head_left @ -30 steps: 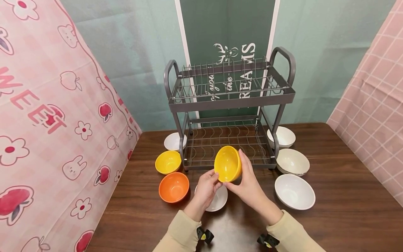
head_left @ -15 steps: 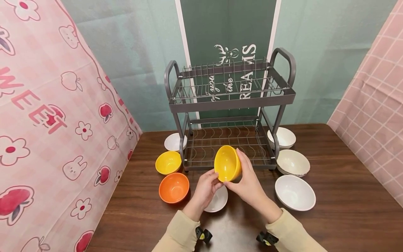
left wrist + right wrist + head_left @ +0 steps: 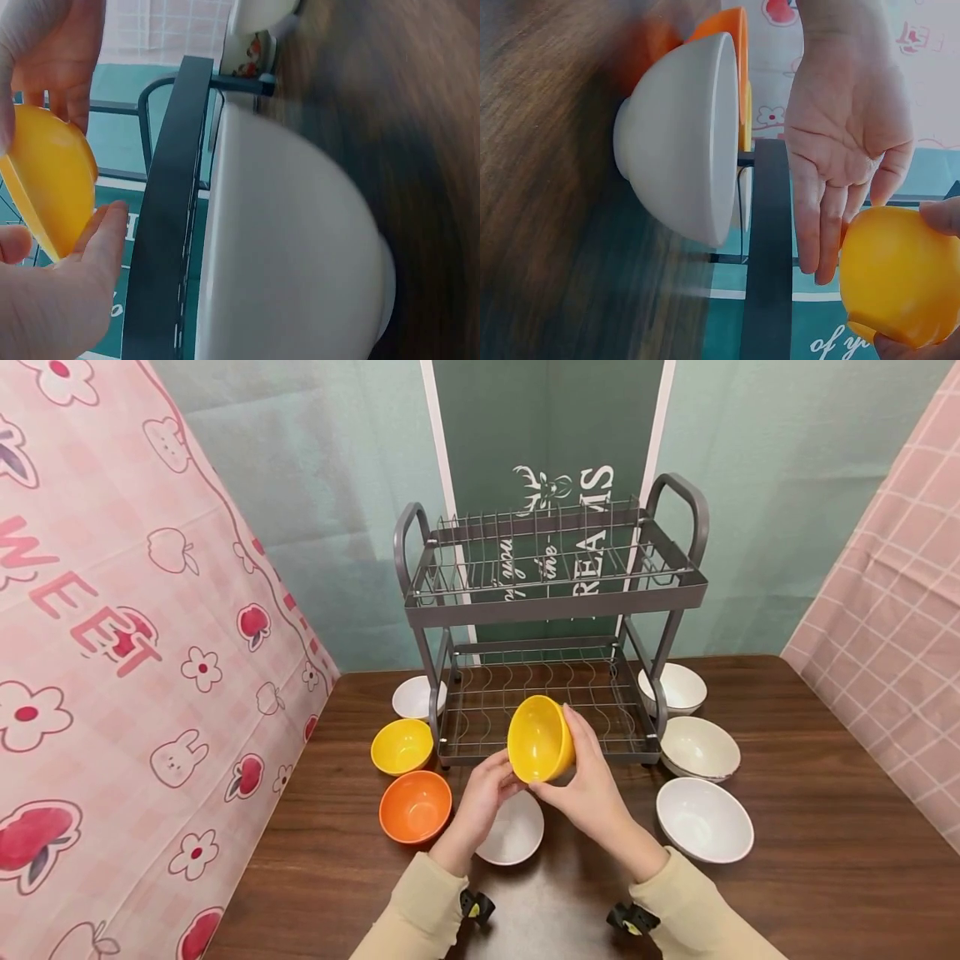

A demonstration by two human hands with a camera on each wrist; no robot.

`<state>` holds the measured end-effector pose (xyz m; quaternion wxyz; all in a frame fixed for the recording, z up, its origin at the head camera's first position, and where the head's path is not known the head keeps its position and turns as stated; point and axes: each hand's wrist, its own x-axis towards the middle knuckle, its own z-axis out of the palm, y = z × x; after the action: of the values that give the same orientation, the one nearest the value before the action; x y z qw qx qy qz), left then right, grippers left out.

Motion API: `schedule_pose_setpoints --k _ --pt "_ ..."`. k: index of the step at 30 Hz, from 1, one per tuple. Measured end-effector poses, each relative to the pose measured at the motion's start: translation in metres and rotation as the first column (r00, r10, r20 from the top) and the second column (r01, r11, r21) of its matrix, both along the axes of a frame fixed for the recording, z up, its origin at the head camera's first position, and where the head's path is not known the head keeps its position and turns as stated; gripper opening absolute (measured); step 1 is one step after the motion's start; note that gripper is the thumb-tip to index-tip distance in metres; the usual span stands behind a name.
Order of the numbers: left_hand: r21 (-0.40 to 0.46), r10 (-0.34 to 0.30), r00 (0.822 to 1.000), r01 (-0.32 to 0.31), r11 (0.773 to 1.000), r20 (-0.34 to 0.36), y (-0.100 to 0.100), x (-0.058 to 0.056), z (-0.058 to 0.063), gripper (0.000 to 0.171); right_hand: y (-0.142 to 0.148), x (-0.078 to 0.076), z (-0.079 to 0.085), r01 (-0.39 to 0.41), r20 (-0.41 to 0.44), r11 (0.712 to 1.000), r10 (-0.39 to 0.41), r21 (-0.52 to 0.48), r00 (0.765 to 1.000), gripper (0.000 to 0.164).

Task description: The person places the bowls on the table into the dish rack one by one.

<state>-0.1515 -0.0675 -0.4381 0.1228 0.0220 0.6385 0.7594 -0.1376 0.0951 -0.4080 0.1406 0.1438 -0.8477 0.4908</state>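
Tilted on its side in front of the rack, a small yellow bowl (image 3: 540, 740) is held up over the table. My right hand (image 3: 597, 789) grips it, thumb at the lower rim and fingers round the outer side. Beside its lower left is my left hand (image 3: 482, 800); in the right wrist view this hand (image 3: 847, 142) shows its palm, with fingers fairly straight and their tips at the bowl (image 3: 900, 274). Below the hands a white bowl (image 3: 512, 831) stands on the table, partly covered by the left hand. The grey two-tier dish rack (image 3: 555, 608) stands behind and holds no dishes.
Left of the rack are an orange bowl (image 3: 416, 807), another yellow bowl (image 3: 402, 747) and a small white bowl (image 3: 417, 697). On its right stand a white bowl (image 3: 705, 820), a cream bowl (image 3: 700, 748) and a further white bowl (image 3: 678, 687). Patterned cloths surround the wooden table (image 3: 825, 827).
The held yellow bowl has risen slightly with my right hand. My left thumb has come off its rim, and the left hand has shifted a little left, uncovering more of the white bowl.
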Motion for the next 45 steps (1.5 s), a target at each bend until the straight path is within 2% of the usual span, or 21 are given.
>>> schedule_pose_setpoints --k 3,7,10,13,15,16,18,20,22,24,26,29,34,39,45 --pt "-0.103 -0.014 0.997 0.006 0.995 -0.077 -0.004 -0.003 0.002 0.044 -0.001 -0.002 0.002 0.003 0.006 1.000 -0.003 -0.012 1.000 0.110" --pt "-0.223 -0.030 0.984 -0.010 0.975 -0.175 -0.008 -0.008 0.002 0.051 -0.003 -0.005 0.006 0.003 0.011 1.000 -0.003 -0.029 1.000 0.110" --pt "-0.312 -0.032 0.974 -0.040 0.949 -0.223 -0.012 -0.012 0.001 0.049 -0.005 -0.007 0.008 -0.001 0.015 0.999 0.001 -0.036 1.000 0.109" --pt "-0.423 -0.027 0.966 -0.088 0.902 -0.257 -0.015 -0.016 0.000 0.044 -0.006 -0.010 0.010 -0.008 0.021 0.999 0.008 -0.039 1.000 0.108" --pt "-0.515 -0.035 0.955 -0.127 0.848 -0.294 -0.017 -0.017 0.000 0.039 -0.006 -0.013 0.011 -0.008 0.023 0.999 0.009 -0.037 1.000 0.107" --pt "-0.567 -0.045 0.947 -0.151 0.809 -0.317 -0.018 -0.018 0.000 0.037 -0.006 -0.014 0.011 -0.007 0.024 0.999 0.008 -0.032 1.000 0.107" --pt "-0.665 -0.077 0.928 -0.202 0.719 -0.365 -0.020 -0.020 -0.001 0.033 -0.007 -0.016 0.011 -0.001 0.023 1.000 0.001 -0.023 1.000 0.107" --pt "-0.743 -0.123 0.901 -0.258 0.618 -0.416 -0.022 -0.022 -0.001 0.029 -0.008 -0.018 0.011 0.002 0.022 1.000 -0.002 -0.010 1.000 0.107" --pt "-0.793 -0.170 0.871 -0.318 0.520 -0.460 -0.024 -0.025 -0.003 0.027 -0.009 -0.020 0.011 0.000 0.022 1.000 0.000 -0.001 1.000 0.107" --pt "-0.820 -0.210 0.845 -0.367 0.440 -0.491 -0.027 -0.027 -0.004 0.025 -0.010 -0.022 0.010 -0.001 0.024 1.000 0.001 0.010 1.000 0.107" --pt "-0.829 -0.246 0.820 -0.408 0.383 -0.517 -0.030 -0.029 -0.007 0.023 -0.010 -0.025 0.008 -0.001 0.020 1.000 0.001 0.022 1.000 0.107" --pt "-0.843 -0.280 0.807 -0.431 0.322 -0.519 -0.034 -0.032 -0.011 0.020 -0.010 -0.028 0.007 0.001 0.021 0.999 -0.002 0.036 1.000 0.107" --pt "-0.867 -0.312 0.813 -0.422 0.266 -0.491 -0.039 -0.037 -0.018 0.019 -0.010 -0.037 0.007 0.008 0.017 0.998 -0.009 0.066 1.000 0.107" --pt "-0.870 -0.311 0.818 -0.413 0.267 -0.484 -0.040 -0.039 -0.020 0.018 -0.013 -0.048 0.011 0.001 -0.007 0.996 -0.001 0.091 1.000 0.108" --pt "-0.866 -0.316 0.809 -0.428 0.259 -0.495 -0.040 -0.040 -0.021 0.015 -0.014 -0.061 0.020 -0.012 -0.032 0.994 0.015 0.113 0.999 0.108"
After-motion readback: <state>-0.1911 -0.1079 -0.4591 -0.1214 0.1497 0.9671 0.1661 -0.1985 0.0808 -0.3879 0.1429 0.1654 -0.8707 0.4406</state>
